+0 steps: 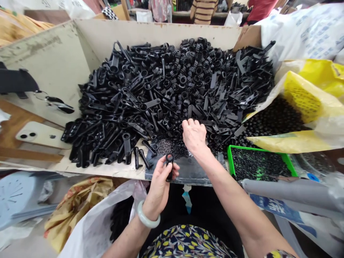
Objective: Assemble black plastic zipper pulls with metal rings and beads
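A big heap of black plastic parts (166,93), long ring-ended arms and small toothed rings, fills a cardboard tray (53,64). My left hand (161,182), with a pale bangle on the wrist, is closed on one black ring-ended arm (169,166), held upright near the tray's front edge. My right hand (194,135) reaches into the heap's near side, fingers curled down into the small parts; what they hold is hidden. A patch of tiny dark pieces (172,146) lies just left of it.
A green tray (287,163) of small black pieces sits at right, beside a yellow bag (309,104) of black beads. A white phone (40,135) lies at left. A white plastic bag (96,222) hangs below the table. People stand beyond the tray.
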Demonstrator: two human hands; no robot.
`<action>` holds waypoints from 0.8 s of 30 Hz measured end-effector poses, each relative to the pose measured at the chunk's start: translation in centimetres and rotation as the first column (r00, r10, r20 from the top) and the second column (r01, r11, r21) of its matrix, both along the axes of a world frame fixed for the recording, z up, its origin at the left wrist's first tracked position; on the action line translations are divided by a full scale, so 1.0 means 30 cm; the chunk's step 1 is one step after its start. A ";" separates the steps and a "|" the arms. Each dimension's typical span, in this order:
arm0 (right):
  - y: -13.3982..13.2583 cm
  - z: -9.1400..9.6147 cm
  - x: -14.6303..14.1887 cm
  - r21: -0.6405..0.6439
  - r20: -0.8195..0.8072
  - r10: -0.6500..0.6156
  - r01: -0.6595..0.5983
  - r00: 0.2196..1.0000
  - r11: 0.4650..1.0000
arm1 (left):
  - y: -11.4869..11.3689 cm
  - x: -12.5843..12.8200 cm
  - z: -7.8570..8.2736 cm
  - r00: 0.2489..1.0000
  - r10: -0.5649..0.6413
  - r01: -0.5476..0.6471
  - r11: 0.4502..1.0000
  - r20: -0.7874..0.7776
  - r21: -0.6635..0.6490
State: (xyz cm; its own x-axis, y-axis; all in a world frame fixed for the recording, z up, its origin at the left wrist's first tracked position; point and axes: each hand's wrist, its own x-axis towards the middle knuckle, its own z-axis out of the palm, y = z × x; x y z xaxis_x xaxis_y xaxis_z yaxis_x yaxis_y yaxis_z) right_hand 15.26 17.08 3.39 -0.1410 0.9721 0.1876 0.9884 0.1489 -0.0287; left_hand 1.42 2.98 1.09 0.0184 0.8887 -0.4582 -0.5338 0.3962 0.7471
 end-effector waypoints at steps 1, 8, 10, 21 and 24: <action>0.006 -0.005 0.000 -0.008 0.020 0.003 -0.003 1.000 1.000 | 0.002 -0.001 0.004 1.000 -0.025 0.025 1.000 0.014 -0.004; 0.021 -0.009 0.119 0.162 -0.037 0.171 -0.163 0.984 0.973 | 0.020 -0.023 0.020 0.976 -0.139 0.150 0.987 0.166 -0.061; -0.019 0.005 0.161 0.310 -0.159 0.237 -0.180 0.958 0.933 | 0.021 -0.021 0.018 0.969 -0.132 0.152 0.985 0.207 -0.082; -0.530 -0.089 0.215 0.468 -0.360 0.712 -0.544 0.603 0.696 | 0.012 0.050 0.017 0.928 -0.164 0.226 0.962 0.333 -0.155; -0.545 -0.098 0.217 0.489 -0.370 0.711 -0.525 0.598 0.696 | -0.007 0.080 0.023 0.924 -0.186 0.247 0.957 0.334 -0.150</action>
State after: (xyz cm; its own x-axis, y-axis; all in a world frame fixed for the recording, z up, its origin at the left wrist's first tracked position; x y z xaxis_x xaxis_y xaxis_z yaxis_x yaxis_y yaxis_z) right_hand 21.78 0.73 0.44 -0.4814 0.5581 0.6758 0.4955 0.8093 -0.3153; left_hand 3.83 2.77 1.76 0.3707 0.7461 -0.5532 -0.6135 0.6438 0.4573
